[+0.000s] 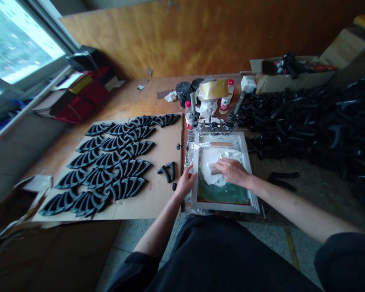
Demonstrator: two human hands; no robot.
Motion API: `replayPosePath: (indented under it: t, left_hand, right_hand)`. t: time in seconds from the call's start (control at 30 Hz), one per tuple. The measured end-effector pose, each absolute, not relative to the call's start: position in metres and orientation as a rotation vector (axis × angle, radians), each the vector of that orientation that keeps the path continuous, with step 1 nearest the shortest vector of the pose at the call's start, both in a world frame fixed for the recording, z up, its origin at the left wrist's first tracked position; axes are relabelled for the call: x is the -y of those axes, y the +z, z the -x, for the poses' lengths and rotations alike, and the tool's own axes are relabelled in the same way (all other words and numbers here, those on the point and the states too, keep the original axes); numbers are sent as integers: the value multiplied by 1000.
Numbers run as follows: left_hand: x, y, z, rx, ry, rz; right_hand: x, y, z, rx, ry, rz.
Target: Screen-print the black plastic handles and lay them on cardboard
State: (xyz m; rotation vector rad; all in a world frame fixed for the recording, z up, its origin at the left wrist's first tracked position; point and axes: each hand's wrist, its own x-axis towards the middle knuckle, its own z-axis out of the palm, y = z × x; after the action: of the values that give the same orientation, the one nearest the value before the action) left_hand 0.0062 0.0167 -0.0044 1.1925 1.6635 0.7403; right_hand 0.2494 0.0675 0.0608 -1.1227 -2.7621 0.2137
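Note:
A silk-screen printing frame (195,190) with a pale metal rim lies in front of me, white ink (208,156) smeared over its greenish mesh. My right hand (231,170) is closed around a small pale squeegee (213,168), which is down on the inked area. At the frame's left rim, my left hand (186,181) grips the edge with bent fingers; part of that grip is hidden. Two black curved handles (167,172) lie on the cardboard just left of this hand, near a small black piece (174,186).
Rows of black curved handles (101,166) cover much of the cardboard sheet (161,198). Behind the frame stand red-capped bottles (225,101), a dark tub (183,93) and a tape roll (213,89). A large pile of black parts (307,121) fills the right side, beside a carton (301,83).

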Motion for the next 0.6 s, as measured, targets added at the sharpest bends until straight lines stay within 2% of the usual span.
replayPosePath:
  t: [0.1, 0.17, 0.3, 0.4, 0.5, 0.6]
  left_hand:
    - [-15, -7, -5, -1652, 758, -1186]
    - [-15, -7, -6, -1647, 765, -1194]
    - [-15, -5, -7, -1675, 761, -1189]
    - [-15, -6, -8, -1673, 764, -1169]
    - [-14, -6, -8, -1649, 772, -1159]
    - [-15, 0, -6, -1611, 759, -1168]
  right_hand:
    - [-52, 63, -265, 2865, 305, 778]
    - [-54, 69, -267, 2869, 396, 720]
    - [-58, 67, -258, 2735, 306, 937]
    - [-44, 52, -258, 2697, 199, 878]
    - [-38, 47, -260, 2741, 295, 802]
    - [-60, 64, -251, 2652, 370, 1004]
